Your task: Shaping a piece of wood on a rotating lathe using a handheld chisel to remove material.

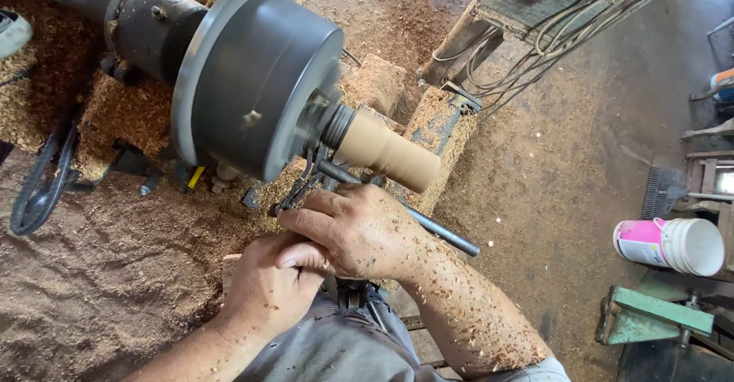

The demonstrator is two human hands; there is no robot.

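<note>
Both hands are close together, low down in front of the big spinning machine. His right hand (359, 229) lies on top, fingers curled down over a dark metal tool (336, 174) whose tip points up at the wood. His left hand (271, 286) sits just under it, closed tight around the back part of the same tool; I cannot see the handle inside the fist. Little wood chips stick all over the right arm.

Right above the hands is the pale wooden piece (386, 152). It is round and smooth, like a fat peg, and it sticks out from the grey round wheel (252, 72) of the lathe. The wheel looks blurry. A long grey metal bar (440, 233) runs slantwise under the wood, past the right hand.

Sawdust (115, 260) covers the floor and lies piled about the machine. Off to the right, well away, a white and pink plastic bucket (673, 244) lies on its side near a green metal stand (657, 313).
</note>
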